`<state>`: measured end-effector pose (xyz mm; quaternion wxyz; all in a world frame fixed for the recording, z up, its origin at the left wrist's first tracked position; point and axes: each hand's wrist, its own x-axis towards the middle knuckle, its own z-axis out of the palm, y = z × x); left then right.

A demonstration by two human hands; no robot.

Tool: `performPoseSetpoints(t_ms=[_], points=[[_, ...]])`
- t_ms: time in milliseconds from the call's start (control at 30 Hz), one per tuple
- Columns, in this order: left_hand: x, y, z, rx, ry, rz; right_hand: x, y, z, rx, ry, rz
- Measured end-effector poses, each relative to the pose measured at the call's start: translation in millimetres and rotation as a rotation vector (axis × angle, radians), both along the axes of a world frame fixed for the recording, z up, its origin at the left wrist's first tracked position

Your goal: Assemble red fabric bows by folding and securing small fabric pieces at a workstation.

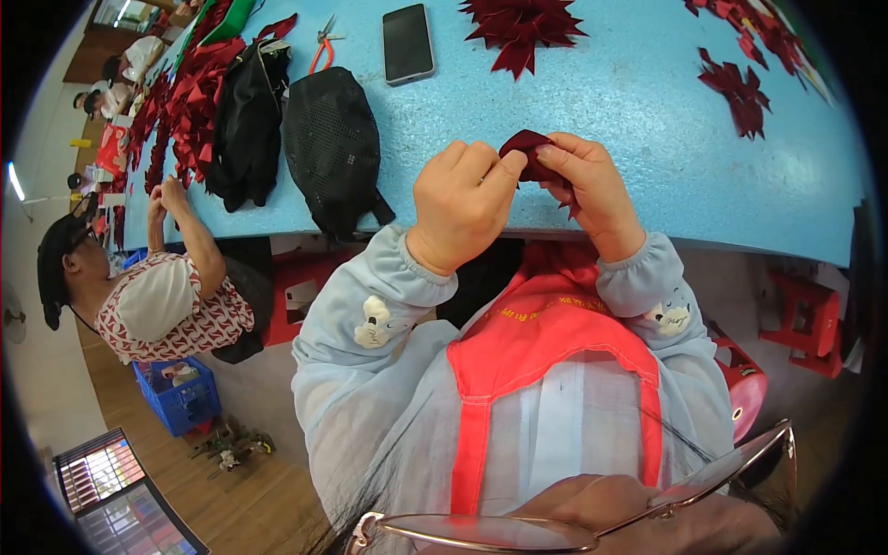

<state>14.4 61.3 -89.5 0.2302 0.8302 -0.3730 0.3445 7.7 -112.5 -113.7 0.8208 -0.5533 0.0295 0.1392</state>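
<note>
My left hand [460, 202] and my right hand [592, 190] meet above the near edge of the blue table [629, 111]. Between the thumbs and fingertips of both I pinch a small folded piece of dark red fabric [524, 148]. Most of the piece is hidden behind my fingers. My light blue sleeves come up from below, over a red apron [546, 324].
A black mesh bag [331, 139] and a black garment [245, 116] lie to the left, a phone [408, 43] and orange-handled pliers [322, 42] behind. Dark red fabric flowers [524, 28] and scraps [740, 92] lie farther back. A co-worker [171, 296] sits at my left; red stools [805, 319] stand right.
</note>
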Motion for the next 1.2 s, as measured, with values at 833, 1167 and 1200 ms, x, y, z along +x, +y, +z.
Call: performPoseSetpoints(t_ms=[833,1167,1200], points=[[0.3,-16.3,-14.2,-1.042,1.411,0.001,-11.0,10.1,-7.9,-0.635,-0.57,-0.306],[-1.8,-11.6,-9.9,-1.2,1.725,-0.189,-13.3,9.3,-10.3,-0.747,-0.624,-0.326],[-2.4,-12.2,-10.3,-1.201,1.727,-0.188,-12.5,9.5,-9.4,-0.701,-0.576,-0.311]])
